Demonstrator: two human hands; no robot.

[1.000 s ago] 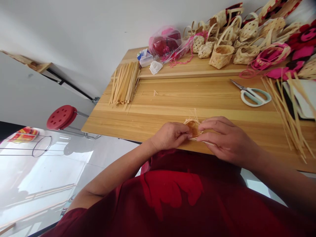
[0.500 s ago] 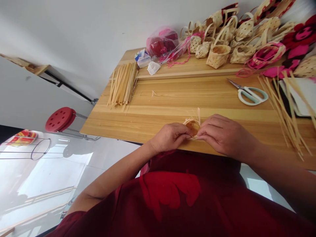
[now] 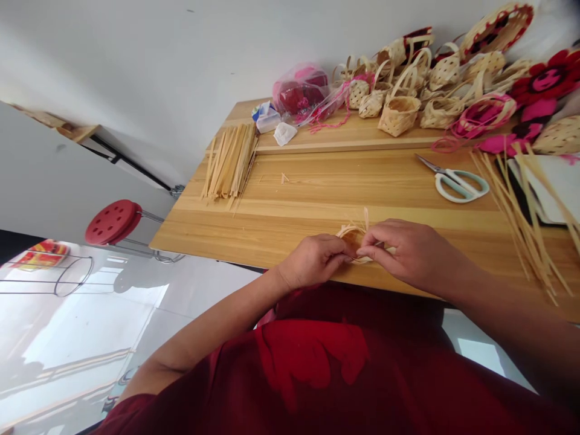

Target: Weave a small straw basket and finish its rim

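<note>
A small, partly woven piece of pale bamboo strip sits between my two hands just above the table's near edge, with loose strip ends sticking up from it. My left hand pinches its left side, and my right hand grips its right side with the fingertips. Part of the weave is hidden behind my fingers. Both hands hold it slightly above the wooden table. Beyond them lie a bundle of cut strips and white-handled scissors.
Finished woven baskets and pink-red flower decorations crowd a raised shelf board at the far side. A pink plastic bag lies there too. Loose long strips lie at the right. A red stool stands off the table's left end.
The view has shifted slightly, so the table sits a little lower in the frame. My fingers have shifted on the woven piece, and both hands still hold it.
</note>
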